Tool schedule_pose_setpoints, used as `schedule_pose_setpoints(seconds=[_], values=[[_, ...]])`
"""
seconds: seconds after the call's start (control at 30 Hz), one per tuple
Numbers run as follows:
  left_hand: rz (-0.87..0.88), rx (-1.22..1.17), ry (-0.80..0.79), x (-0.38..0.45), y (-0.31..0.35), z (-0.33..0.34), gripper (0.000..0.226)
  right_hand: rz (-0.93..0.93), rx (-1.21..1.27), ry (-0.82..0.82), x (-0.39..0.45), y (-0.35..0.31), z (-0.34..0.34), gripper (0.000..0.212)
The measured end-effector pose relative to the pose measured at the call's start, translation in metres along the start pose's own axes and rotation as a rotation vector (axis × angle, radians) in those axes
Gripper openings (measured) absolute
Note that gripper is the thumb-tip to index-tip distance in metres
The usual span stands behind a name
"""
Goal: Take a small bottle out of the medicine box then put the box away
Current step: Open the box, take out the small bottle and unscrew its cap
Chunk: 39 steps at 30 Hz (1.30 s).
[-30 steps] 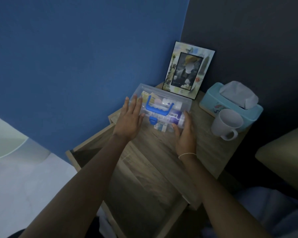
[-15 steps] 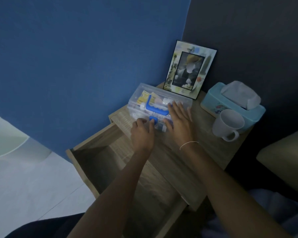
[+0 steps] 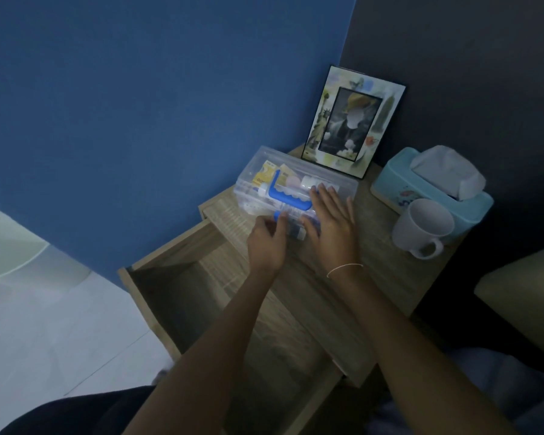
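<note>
We see the clear plastic medicine box (image 3: 296, 183) with a blue handle at the wooden nightstand's (image 3: 374, 277) back-left corner. Our right hand (image 3: 330, 224) lies flat, fingers spread, on its lid; our left hand (image 3: 266, 243) pinches the blue front latch (image 3: 277, 216).

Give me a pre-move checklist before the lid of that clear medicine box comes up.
1. Clear plastic medicine box sits fully on the wooden nightstand top: ok.
2. Right hand rests flat on the lid, steadying the box: ok.
3. Left hand has its fingers at the blue front latch: ok; whether the latch is released: cannot tell.
4. Blue carry handle lies flat on the lid: ok.
5. Room behind for the lid to swing: the picture frame stands close behind: cannot tell.
6. White mug stands apart from the box: ok.
</note>
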<state>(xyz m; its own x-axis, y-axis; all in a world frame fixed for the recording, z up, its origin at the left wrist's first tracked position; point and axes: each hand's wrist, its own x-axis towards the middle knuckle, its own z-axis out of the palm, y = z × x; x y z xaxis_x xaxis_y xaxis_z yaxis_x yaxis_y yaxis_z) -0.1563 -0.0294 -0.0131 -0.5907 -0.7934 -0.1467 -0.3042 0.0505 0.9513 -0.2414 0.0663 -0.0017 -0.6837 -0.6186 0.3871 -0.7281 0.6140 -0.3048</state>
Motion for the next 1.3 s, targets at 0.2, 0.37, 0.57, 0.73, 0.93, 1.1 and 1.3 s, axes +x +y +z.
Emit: schedule_pose_setpoints(seconds=[0.2, 0.37, 0.57, 0.73, 0.93, 1.1, 1.3], values=[[-0.127, -0.099, -0.087, 0.005, -0.006, -0.013, 0.027, 0.003, 0.021, 0.008, 0.000, -0.001, -0.001, 0.052], [-0.056, -0.001, -0.133, 0.008, -0.009, -0.023, 0.022, 0.010, 0.023, 0.011, 0.000, -0.002, 0.000, 0.052], [0.016, 0.090, -0.100, 0.011, -0.009, -0.024, 0.021, -0.014, -0.027, -0.085, 0.001, -0.001, -0.004, 0.068], [-0.048, 0.088, -0.107, 0.019, -0.004, -0.022, 0.020, -0.087, -0.091, -0.134, 0.005, 0.008, -0.016, 0.068], [0.013, 0.161, -0.011, 0.016, -0.001, -0.027, 0.027, -0.059, 0.043, -0.194, 0.008, 0.013, -0.023, 0.070], [0.283, 0.262, 0.181, 0.022, -0.001, -0.049, 0.061, 0.231, 0.251, -0.026, -0.025, 0.011, -0.016, 0.074], [0.360, 0.404, -0.128, 0.037, -0.001, -0.060, 0.091, 0.469, 0.512, -0.012, -0.045, 0.000, -0.005, 0.070]])
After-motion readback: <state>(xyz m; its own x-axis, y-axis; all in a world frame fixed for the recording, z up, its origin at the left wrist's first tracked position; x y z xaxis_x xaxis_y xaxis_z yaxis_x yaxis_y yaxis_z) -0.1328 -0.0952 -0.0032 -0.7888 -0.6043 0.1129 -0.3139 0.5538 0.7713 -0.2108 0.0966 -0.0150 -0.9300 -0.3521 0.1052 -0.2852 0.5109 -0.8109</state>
